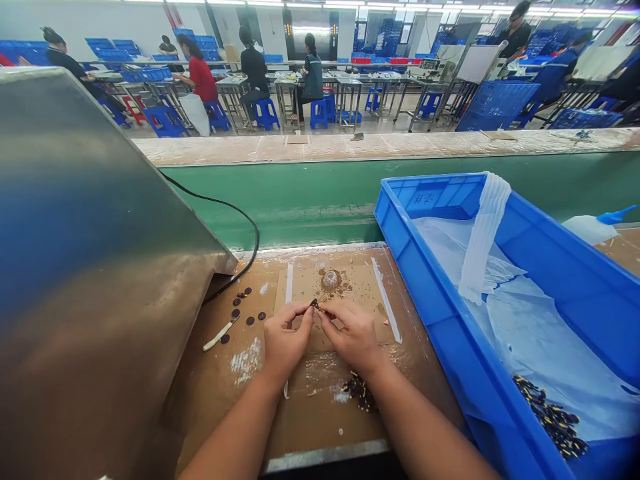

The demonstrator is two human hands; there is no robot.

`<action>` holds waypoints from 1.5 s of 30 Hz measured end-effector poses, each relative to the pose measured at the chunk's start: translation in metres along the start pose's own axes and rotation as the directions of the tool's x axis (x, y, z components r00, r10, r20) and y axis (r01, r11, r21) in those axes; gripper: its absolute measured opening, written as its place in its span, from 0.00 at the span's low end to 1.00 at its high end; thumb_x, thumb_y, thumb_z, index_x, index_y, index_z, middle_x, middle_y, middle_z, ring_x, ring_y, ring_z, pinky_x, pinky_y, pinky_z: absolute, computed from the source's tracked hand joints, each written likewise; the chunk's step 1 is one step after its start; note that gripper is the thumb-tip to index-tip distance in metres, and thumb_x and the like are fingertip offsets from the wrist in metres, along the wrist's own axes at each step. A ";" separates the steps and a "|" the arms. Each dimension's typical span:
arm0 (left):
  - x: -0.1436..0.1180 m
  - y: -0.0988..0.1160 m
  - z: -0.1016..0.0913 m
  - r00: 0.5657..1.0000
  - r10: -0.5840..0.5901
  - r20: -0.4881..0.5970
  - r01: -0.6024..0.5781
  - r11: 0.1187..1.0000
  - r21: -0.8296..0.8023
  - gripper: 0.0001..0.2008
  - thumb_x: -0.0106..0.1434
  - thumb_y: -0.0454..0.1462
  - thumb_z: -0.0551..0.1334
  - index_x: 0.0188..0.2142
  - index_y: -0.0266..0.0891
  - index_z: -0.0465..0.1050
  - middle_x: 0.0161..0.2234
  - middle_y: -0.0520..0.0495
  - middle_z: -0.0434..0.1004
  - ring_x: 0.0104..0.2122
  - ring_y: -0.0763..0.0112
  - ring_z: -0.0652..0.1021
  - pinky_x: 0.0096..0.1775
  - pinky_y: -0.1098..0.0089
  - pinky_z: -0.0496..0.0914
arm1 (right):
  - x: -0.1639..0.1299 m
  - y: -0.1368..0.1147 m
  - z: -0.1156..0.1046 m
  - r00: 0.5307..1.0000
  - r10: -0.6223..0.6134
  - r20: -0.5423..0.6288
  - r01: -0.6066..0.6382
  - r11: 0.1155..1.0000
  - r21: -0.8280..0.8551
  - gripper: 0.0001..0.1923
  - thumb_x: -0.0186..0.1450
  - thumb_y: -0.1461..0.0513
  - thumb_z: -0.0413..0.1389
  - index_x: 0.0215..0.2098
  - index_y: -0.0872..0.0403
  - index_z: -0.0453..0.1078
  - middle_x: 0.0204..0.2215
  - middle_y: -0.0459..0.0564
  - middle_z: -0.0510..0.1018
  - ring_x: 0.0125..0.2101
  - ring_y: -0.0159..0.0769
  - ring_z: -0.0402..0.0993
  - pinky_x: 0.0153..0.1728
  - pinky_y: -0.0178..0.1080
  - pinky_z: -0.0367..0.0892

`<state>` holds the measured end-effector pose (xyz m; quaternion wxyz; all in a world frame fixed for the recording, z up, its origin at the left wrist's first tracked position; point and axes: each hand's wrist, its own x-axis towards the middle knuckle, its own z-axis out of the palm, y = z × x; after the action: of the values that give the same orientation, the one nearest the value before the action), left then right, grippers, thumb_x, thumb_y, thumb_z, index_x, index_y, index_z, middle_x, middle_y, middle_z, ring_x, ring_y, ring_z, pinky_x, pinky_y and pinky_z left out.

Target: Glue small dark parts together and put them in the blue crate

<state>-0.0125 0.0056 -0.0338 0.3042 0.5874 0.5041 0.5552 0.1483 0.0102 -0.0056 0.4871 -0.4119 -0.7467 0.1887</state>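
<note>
My left hand (286,339) and my right hand (353,333) meet over a brown cardboard mat (310,413) on the workbench. Together their fingertips pinch one small dark part (316,305) with a thin pin. Just beyond it sits a small clear round cap (331,279) in a ring of stains. A little heap of dark parts (359,391) lies under my right wrist. Several dark round discs (245,308) and a white stick (219,335) lie to the left of my left hand.
A big steel machine housing (85,267) fills the left, with a black cable (235,220) running behind it. A blue crate (520,313) lined with clear plastic holds more dark parts (553,417) at right. A green conveyor (350,193) lies ahead; seated people work beyond it.
</note>
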 end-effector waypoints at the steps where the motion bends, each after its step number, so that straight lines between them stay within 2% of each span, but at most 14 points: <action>1: 0.000 0.000 -0.001 1.000 0.002 0.002 -0.002 1.000 0.010 0.08 0.65 0.37 0.65 0.42 0.41 0.81 0.41 0.44 0.81 0.41 0.64 0.80 0.47 0.65 0.74 | 0.000 0.000 0.000 1.000 -0.003 0.000 0.003 1.000 0.000 0.09 0.69 0.65 0.56 0.45 0.51 0.74 0.39 0.49 0.82 0.40 0.36 0.78 0.44 0.41 0.73; 13: 0.001 0.002 -0.002 0.998 0.063 0.004 -0.063 0.997 0.039 0.07 0.65 0.35 0.64 0.42 0.41 0.80 0.41 0.45 0.81 0.40 0.65 0.80 0.46 0.66 0.73 | -0.001 0.001 0.001 0.999 -0.041 0.001 0.041 0.999 0.000 0.08 0.69 0.66 0.56 0.44 0.51 0.74 0.39 0.50 0.82 0.41 0.37 0.78 0.45 0.42 0.74; 19: -0.003 0.003 -0.001 0.995 0.085 -0.059 -0.082 0.995 0.054 0.05 0.64 0.34 0.65 0.38 0.41 0.80 0.38 0.47 0.80 0.38 0.66 0.79 0.44 0.67 0.73 | -0.002 -0.003 0.002 0.999 -0.051 -0.004 0.051 0.999 0.018 0.08 0.68 0.67 0.56 0.43 0.51 0.75 0.38 0.49 0.82 0.40 0.36 0.77 0.44 0.41 0.74; 23: -0.004 0.006 0.003 0.990 0.087 -0.110 -0.088 0.996 0.002 0.05 0.64 0.33 0.65 0.39 0.40 0.80 0.39 0.46 0.80 0.39 0.66 0.80 0.45 0.66 0.73 | -0.001 -0.007 0.001 0.999 -0.045 -0.026 0.046 0.999 0.026 0.10 0.68 0.66 0.57 0.46 0.50 0.75 0.40 0.50 0.81 0.41 0.36 0.77 0.46 0.42 0.75; 28: -0.003 0.011 0.004 0.992 0.123 -0.040 -0.122 0.992 0.012 0.10 0.65 0.33 0.64 0.45 0.42 0.79 0.44 0.44 0.80 0.45 0.63 0.79 0.51 0.62 0.73 | -0.001 -0.006 -0.003 0.993 -0.042 -0.109 0.045 0.999 0.022 0.13 0.68 0.68 0.56 0.49 0.49 0.74 0.41 0.49 0.81 0.43 0.36 0.77 0.47 0.42 0.75; 31: -0.002 0.011 0.003 0.994 0.104 -0.031 -0.104 0.995 -0.001 0.11 0.65 0.34 0.64 0.47 0.42 0.79 0.46 0.43 0.80 0.46 0.61 0.79 0.53 0.60 0.72 | -0.002 -0.002 -0.003 0.993 -0.073 -0.097 0.074 0.997 0.010 0.14 0.67 0.69 0.56 0.48 0.49 0.74 0.41 0.49 0.81 0.43 0.36 0.77 0.47 0.43 0.75; 38: -0.003 0.009 0.002 0.994 0.095 -0.046 -0.096 0.995 -0.009 0.07 0.65 0.35 0.64 0.42 0.41 0.80 0.41 0.44 0.80 0.41 0.63 0.79 0.47 0.63 0.74 | -0.004 -0.001 0.000 0.991 -0.112 -0.073 0.111 0.994 -0.023 0.13 0.67 0.68 0.57 0.47 0.48 0.74 0.41 0.50 0.81 0.43 0.37 0.78 0.46 0.43 0.76; 45: -0.004 0.007 0.002 0.993 0.090 -0.074 -0.090 0.996 0.004 0.06 0.65 0.34 0.65 0.40 0.41 0.80 0.40 0.44 0.80 0.40 0.64 0.79 0.46 0.63 0.73 | -0.006 -0.001 0.001 0.991 -0.122 -0.057 0.122 0.993 -0.010 0.14 0.67 0.68 0.57 0.48 0.48 0.75 0.42 0.50 0.81 0.43 0.37 0.77 0.45 0.43 0.76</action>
<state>-0.0077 -0.0004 -0.0290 0.2598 0.5884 0.4883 0.5897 0.1482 0.0045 -0.0089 0.5174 -0.3724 -0.7569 0.1441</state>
